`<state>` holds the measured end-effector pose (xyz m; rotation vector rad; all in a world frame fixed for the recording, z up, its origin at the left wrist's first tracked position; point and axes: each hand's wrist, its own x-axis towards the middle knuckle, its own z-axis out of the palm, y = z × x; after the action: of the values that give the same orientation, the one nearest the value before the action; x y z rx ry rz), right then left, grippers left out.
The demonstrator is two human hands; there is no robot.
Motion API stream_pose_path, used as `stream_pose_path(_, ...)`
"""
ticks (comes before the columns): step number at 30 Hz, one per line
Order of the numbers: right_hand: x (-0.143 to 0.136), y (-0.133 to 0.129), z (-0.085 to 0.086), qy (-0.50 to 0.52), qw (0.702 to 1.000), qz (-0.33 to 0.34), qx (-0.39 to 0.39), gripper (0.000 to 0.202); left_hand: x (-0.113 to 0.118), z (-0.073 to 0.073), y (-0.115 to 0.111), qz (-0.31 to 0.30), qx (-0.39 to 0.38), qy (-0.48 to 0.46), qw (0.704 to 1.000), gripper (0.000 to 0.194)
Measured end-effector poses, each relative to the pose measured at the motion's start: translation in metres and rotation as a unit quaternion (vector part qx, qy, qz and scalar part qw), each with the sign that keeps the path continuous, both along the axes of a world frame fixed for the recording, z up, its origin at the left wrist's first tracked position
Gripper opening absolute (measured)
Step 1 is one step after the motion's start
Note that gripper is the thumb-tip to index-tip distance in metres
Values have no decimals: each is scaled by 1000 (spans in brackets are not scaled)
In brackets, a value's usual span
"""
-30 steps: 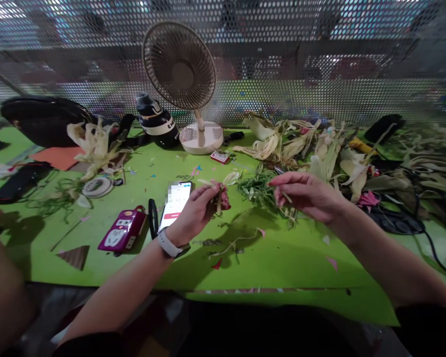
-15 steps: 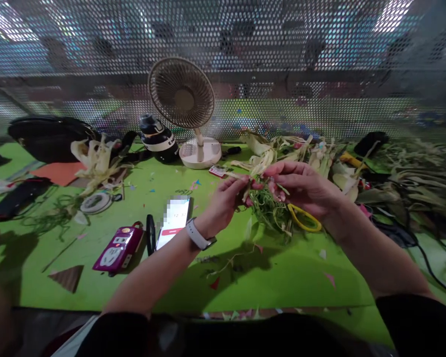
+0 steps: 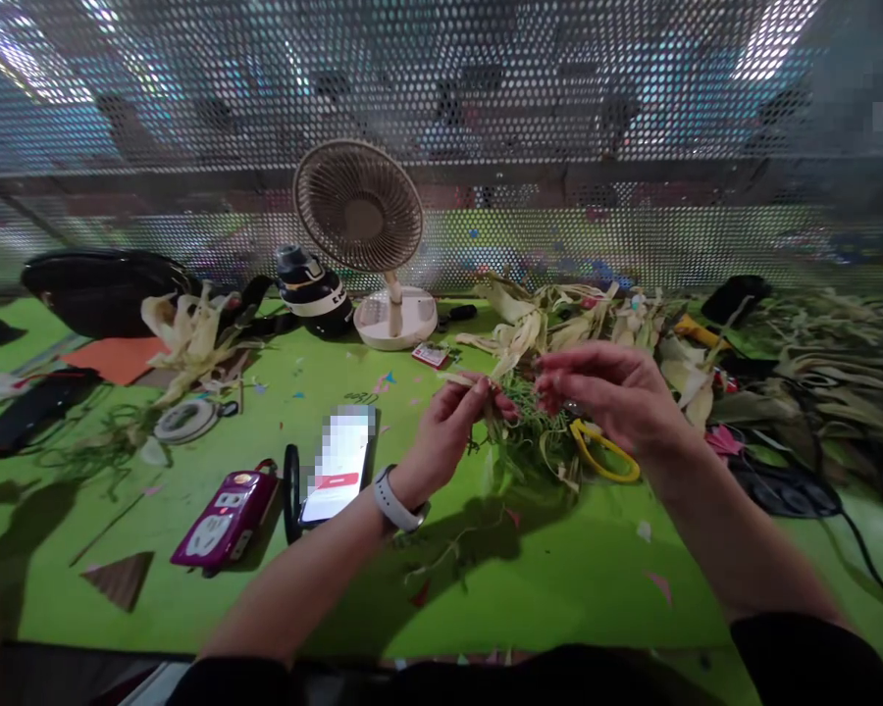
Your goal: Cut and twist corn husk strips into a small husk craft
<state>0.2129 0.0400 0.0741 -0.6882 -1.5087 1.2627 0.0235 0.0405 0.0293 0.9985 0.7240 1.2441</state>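
My left hand (image 3: 448,431), with a pale watch strap on its wrist, pinches a strip of dried husk (image 3: 454,378) whose ends poke out past the fingers. To its right, my right hand (image 3: 614,397) is raised with thumb and fingers drawn together; whatever lies between their tips is too small to make out. A gap separates the two hands. Beneath them sits a tangle of thin green strands (image 3: 530,461). Beside that tangle shows a yellow loop handle (image 3: 609,461), probably of scissors. Dried corn husks (image 3: 519,333) are heaped just behind my hands.
A fan (image 3: 360,211) and a black bottle (image 3: 313,292) stand before a perforated metal screen (image 3: 441,108). Left of my forearm lie a lit phone (image 3: 338,471), a purple power box (image 3: 225,520) and a tape roll (image 3: 185,420). Dark cables (image 3: 864,549) run along the right.
My hands have moved apart; the right one has pulled away to the right from the strip in my left fingers. The whole view has tilted slightly upward.
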Motion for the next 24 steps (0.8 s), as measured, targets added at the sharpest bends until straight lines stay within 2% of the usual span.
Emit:
stream_pose_path(2, -1, 8, -7, -75, 989, -96, 79, 16, -2, 0, 0, 8, -7, -19, 1000, 21)
stream_pose_path(3, -2, 12, -12, -126, 974, -136, 128, 14, -2, 1, 0, 11, -12, -33, 999, 21)
stream_pose_path(5, -5, 20, -23, -227, 926, -180, 244, 12, -3, 4, 0, 15, -31, -68, 997, 18)
stream_pose_path(6, -7, 22, -28, -264, 886, -199, 324, 10, -4, 6, 1, 14, -47, -88, 995, 16)
stream_pose_path(9, -15, 21, -39, -308, 759, -195, 539, 17, -8, 8, 5, 3, -102, -150, 983, 8)
stream_pose_path(10, -17, 19, -41, -313, 733, -177, 578, 23, -9, 8, 7, -5, -116, -165, 979, 6)
stream_pose_path(12, -20, 15, -43, -335, 707, -146, 605, 32, -12, 6, 10, -25, -137, -180, 974, 5)
stream_pose_path(15, -21, 13, -45, -384, 695, -123, 596, 33, -15, 3, 12, -51, -151, -190, 969, 6)
stream_pose_path(19, -21, 17, -49, -387, 704, -85, 589, 23, -15, -2, 11, -71, -153, -182, 969, 8)
stream_pose_path(21, -23, 18, -48, -358, 731, -63, 577, 20, -13, -5, 11, -70, -153, -161, 973, 9)
stream_pose_path(24, -28, 18, -42, -299, 802, -13, 517, 22, -11, -8, 11, -61, -148, -137, 978, 8)
